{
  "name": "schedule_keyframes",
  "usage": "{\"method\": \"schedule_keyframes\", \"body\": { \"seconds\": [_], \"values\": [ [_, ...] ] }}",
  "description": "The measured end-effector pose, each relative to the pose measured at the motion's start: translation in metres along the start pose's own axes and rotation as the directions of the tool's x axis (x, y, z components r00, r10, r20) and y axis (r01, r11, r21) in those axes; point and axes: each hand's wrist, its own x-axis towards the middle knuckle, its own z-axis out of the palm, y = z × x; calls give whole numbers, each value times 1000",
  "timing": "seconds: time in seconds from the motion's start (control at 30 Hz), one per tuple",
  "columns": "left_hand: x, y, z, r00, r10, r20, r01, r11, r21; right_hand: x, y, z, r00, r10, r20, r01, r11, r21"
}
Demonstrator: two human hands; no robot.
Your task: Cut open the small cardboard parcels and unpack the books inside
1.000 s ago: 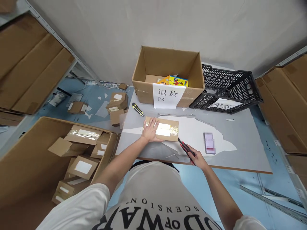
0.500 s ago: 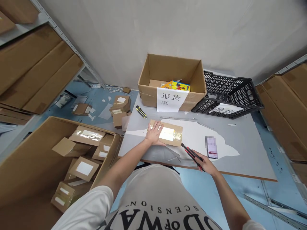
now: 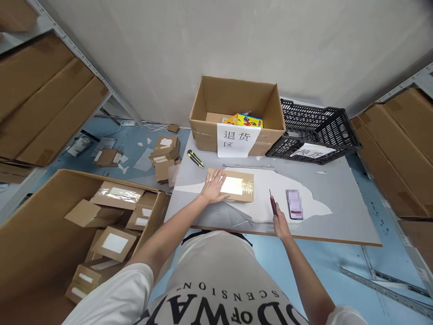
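The left hand (image 3: 213, 188) lies flat, fingers spread, on the left end of a small cardboard parcel (image 3: 237, 186), pressing it down rather than gripping it. The parcel sits flat on the grey table (image 3: 341, 203), its top taped and carrying a glossy white label. The right hand (image 3: 280, 223) is closed around the handle of a red-and-black utility knife (image 3: 272, 204), which points away from the person and stands to the right of the parcel, clear of it. Whether the blade is out cannot be told.

Just right of the parcel, past the knife, a phone (image 3: 295, 204) lies on a torn white sheet on the table. Behind the parcel stands an open cardboard box (image 3: 237, 113) with a paper sign (image 3: 237, 139) hanging on its front wall and colourful printed items (image 3: 244, 120) inside. Behind the parcel and to its right, a black plastic crate (image 3: 313, 128) lies tipped on the table, also with a paper sign. A yellow-and-black utility knife (image 3: 195, 158) rests on the table behind the parcel and to its left. Left of the parcel, below the table's edge, a large carton (image 3: 50, 225) holds many similar small parcels, and more small boxes (image 3: 165, 155) lie scattered on the blue floor.
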Motion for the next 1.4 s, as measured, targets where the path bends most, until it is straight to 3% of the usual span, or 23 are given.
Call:
{"method": "schedule_keyframes", "body": {
  "seconds": [0.13, 0.27, 0.4, 0.5, 0.8, 0.9, 1.0, 1.1, 1.2, 1.27, 1.3, 1.4],
  "values": [
    [-14, -8, 1, 997, -46, -67, 44, 998, -35, 25, -6, 36, 995, 52, -84, -75, 952, -296],
    [-41, -12, 16, 957, -249, -147, 216, 953, -213, 43, -5, 65, 986, 84, -141, -135, 900, -414],
    [-65, -12, 38, 880, -467, -85, 357, 770, -528, 50, 0, 85, 981, 116, -155, -175, 873, -456],
    [-71, -12, 48, 854, -520, -16, 371, 631, -682, 51, 4, 93, 980, 109, -167, -177, 862, -475],
    [-70, -16, 58, 848, -530, 36, 245, 331, -911, 43, 0, 98, 977, 91, -195, -183, 830, -527],
    [-70, -17, 62, 845, -533, 44, 220, 271, -937, 43, -10, 87, 975, 38, -217, -142, 863, -485],
    [-70, -19, 67, 840, -541, 50, 216, 248, -944, 50, -31, 61, 961, -88, -262, -26, 915, -404],
    [-70, -20, 69, 837, -545, 38, 216, 267, -939, 63, -69, 31, 914, -350, -205, 264, 896, -356],
    [-69, -16, 63, 817, -576, -31, 244, 394, -886, 78, -118, 17, 798, -599, 66, 579, 733, -356],
    [-68, -9, 54, 800, -582, -144, 270, 564, -780, 87, -148, 20, 742, -629, 231, 664, 643, -381],
    [-67, -4, 49, 810, -548, -207, 271, 663, -698, 90, -160, 25, 740, -607, 290, 670, 622, -406],
    [-63, 15, 35, 932, -253, -261, 137, 909, -395, 98, -180, 40, 751, -518, 410, 660, 575, -483]
  ]
}}
